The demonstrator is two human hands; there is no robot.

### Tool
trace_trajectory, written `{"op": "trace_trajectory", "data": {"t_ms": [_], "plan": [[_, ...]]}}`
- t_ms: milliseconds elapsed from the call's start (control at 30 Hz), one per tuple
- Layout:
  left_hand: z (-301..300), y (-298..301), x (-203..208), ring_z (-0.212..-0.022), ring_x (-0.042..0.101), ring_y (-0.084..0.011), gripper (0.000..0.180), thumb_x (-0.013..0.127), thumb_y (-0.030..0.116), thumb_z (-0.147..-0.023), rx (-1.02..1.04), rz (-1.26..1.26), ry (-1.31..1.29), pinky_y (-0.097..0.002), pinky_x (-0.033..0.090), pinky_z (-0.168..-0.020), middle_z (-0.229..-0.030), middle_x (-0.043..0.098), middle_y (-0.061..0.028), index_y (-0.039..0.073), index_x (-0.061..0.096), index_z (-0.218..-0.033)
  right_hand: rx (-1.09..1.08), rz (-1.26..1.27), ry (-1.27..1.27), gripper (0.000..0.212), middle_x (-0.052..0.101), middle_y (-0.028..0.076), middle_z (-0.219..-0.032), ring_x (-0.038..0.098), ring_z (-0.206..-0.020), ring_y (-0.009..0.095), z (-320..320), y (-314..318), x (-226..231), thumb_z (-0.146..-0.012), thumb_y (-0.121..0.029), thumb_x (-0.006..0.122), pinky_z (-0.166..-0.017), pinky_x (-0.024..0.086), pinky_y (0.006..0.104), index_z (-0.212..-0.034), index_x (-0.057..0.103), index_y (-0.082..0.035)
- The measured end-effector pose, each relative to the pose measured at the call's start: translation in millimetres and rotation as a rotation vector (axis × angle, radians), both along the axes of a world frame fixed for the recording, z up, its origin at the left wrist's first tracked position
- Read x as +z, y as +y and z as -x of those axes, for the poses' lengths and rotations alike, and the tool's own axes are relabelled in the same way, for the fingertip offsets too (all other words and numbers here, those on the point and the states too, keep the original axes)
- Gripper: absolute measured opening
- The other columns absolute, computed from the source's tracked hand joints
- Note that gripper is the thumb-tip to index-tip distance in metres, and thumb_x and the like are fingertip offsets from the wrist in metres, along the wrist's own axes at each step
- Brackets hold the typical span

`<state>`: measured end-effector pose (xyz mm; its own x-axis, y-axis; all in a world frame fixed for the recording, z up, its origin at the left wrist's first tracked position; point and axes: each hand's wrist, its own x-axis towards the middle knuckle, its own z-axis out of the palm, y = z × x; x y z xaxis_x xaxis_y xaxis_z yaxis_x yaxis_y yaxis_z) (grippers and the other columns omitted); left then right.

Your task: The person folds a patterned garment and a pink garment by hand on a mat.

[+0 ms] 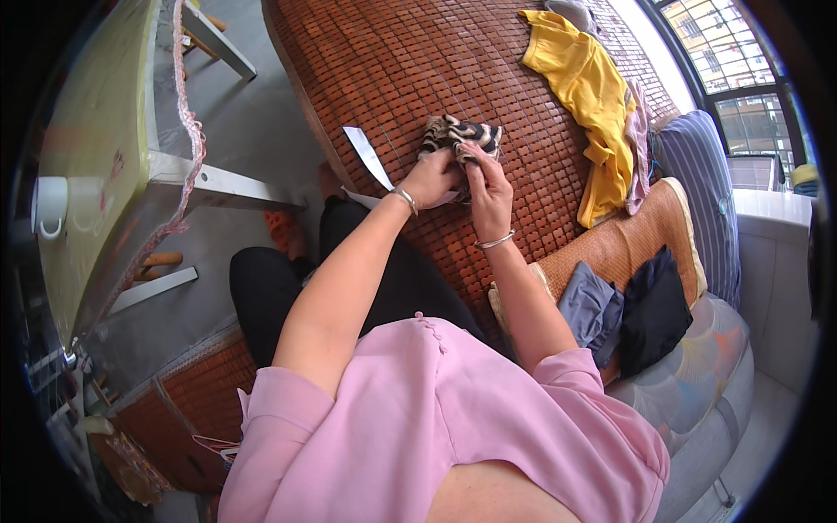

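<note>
A crumpled cloth (pixel 462 132) with a black, brown and cream animal-stripe print is bunched up over the brown tile mat (pixel 392 61). My left hand (pixel 427 180) closes on its near left side, the fingertips partly hidden in the folds. From the right, my right hand (pixel 491 187) pinches the same cloth between thumb and fingers. A stiff white strip (pixel 369 158), perhaps paper, lies just left of my left hand. More white material shows under my left wrist, mostly covered by the arm. I cannot tell what kind of garment or item the cloth is.
A yellow garment (pixel 580 78) is spread to the right. Folded grey (pixel 591 305) and black clothes (pixel 656 309) rest on a woven tan mat (pixel 671 218). Beside them stands a striped cushion (pixel 702 192). At left is a pale-green table (pixel 100 166) with a white mug (pixel 51 207).
</note>
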<state>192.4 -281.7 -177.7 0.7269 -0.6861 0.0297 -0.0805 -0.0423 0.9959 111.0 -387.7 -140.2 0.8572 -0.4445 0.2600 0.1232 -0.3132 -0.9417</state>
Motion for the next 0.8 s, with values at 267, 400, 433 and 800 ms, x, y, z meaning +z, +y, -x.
{"op": "trace_trajectory", "data": {"t_ms": [267, 400, 433, 800], "plan": [[-10, -27, 12, -0.089, 0.063, -0.0351, 0.031, 0.066, 0.024, -0.083, 0.008, -0.386, -0.264, -0.0425, 0.049, -0.077, -0.097, 0.065, -0.0151, 0.003, 0.054, -0.103, 0.01, -0.721, 0.041, 0.026, 0.064, 0.005, -0.108, 0.06, -0.095, 0.012, 3, -29, 8, -0.096, -0.014, 0.05, -0.087, 0.047, 0.026, -0.114, 0.061, 0.0], [2, -32, 28, -0.086, 0.062, -0.0371, 0.035, 0.065, 0.03, -0.083, 0.046, -0.515, -0.353, -0.0435, 0.05, -0.074, -0.098, 0.063, -0.0162, 0.005, 0.049, -0.102, 0.049, -1.082, -0.004, 0.028, 0.064, 0.009, -0.109, 0.063, -0.096, 0.016, 4, -69, -1, -0.098, -0.018, 0.046, -0.086, 0.05, 0.0297, -0.116, 0.056, 0.001], [5, -33, 31, -0.085, 0.062, -0.0368, 0.035, 0.065, 0.029, -0.083, 0.016, -0.513, -0.46, -0.0434, 0.051, -0.072, -0.1, 0.062, -0.0162, 0.006, 0.049, -0.103, 0.064, -1.12, 0.013, 0.028, 0.064, 0.009, -0.109, 0.062, -0.097, 0.017, 4, -73, 0, -0.098, -0.018, 0.046, -0.086, 0.05, 0.0297, -0.116, 0.056, 0.001], [5, -80, 29, -0.082, 0.068, -0.021, 0.018, 0.053, 0.019, -0.087, -0.258, -1.109, -0.662, -0.0329, 0.055, -0.069, -0.093, 0.069, -0.008, 0.012, 0.068, -0.093, 0.042, -0.049, 0.043, 0.026, 0.064, 0.007, -0.115, 0.055, -0.109, 0.013, 11, -32, 19, -0.093, -0.005, 0.05, -0.094, 0.042, 0.0261, -0.115, 0.062, -0.001]]}}
